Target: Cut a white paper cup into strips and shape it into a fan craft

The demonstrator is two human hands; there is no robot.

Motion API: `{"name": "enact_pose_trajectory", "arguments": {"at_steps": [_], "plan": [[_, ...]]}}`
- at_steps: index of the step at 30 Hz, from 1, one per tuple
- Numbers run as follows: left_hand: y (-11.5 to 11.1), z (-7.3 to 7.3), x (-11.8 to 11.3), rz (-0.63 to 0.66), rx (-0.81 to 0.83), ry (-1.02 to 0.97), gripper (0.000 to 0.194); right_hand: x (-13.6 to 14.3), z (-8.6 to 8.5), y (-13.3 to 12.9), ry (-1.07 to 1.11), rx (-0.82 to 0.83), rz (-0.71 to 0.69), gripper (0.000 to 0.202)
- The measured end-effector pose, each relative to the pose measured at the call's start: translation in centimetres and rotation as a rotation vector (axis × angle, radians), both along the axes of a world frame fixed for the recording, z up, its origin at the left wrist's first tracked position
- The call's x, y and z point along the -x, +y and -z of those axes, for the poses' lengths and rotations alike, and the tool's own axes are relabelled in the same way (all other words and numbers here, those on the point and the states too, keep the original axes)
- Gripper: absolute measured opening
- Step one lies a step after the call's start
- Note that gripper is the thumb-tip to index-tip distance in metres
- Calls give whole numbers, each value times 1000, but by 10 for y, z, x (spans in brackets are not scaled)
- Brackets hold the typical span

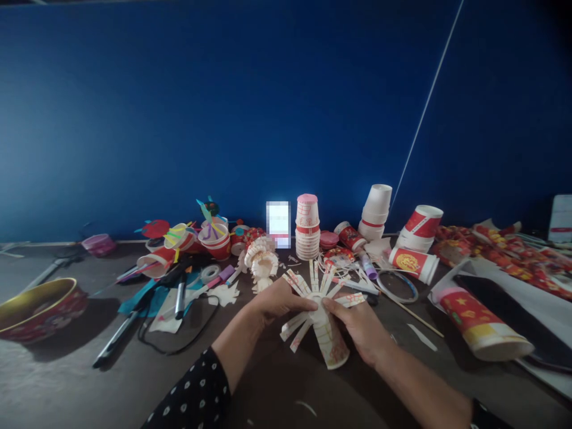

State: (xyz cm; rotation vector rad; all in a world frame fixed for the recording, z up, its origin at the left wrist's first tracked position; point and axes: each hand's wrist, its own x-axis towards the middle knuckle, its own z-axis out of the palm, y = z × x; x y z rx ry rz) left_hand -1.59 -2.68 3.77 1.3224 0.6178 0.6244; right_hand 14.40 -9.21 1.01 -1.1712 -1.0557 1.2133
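A paper cup (331,342) is cut into narrow strips that fan out around its small round base; one broad uncut piece points toward me. My left hand (282,302) grips it from the left, thumb pressed near the base and the other fingers mostly hidden beneath. On the opposite side my right hand (355,325) holds it the same way, its thumb close to the left one. Faint red and yellow print shows on the strips. Just beyond the hands stands a tall stack of paper cups (308,238) with a pink top.
Left of my hands lie a black marker (180,295), a tape roll (210,274) and cups with coloured paper strips (215,241). A patterned bowl (42,310) sits far left. On the right are a red cup (482,325), a dark phone (513,322) and a wooden stick (417,316).
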Motion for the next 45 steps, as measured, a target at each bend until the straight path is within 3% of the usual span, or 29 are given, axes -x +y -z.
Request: {"name": "enact_pose_trajectory", "arguments": {"at_steps": [7, 16, 28, 37, 45], "plan": [[5, 4, 1, -121, -16, -38, 40, 0, -4, -1, 143, 55, -184, 26], [1, 2, 1, -54, 0, 34, 42, 1, -6, 0, 90, 148, -82, 26], [-7, -8, -7, -236, -160, 274, 38, -3, -3, 3, 48, 158, -83, 30], [-8, -3, -12, -206, -135, 149, 41, -3, -2, 3, 0, 170, -80, 28], [-14, -6, -19, -332, -224, 316, 29, 0, -2, 4, 14, 178, -66, 26]]}}
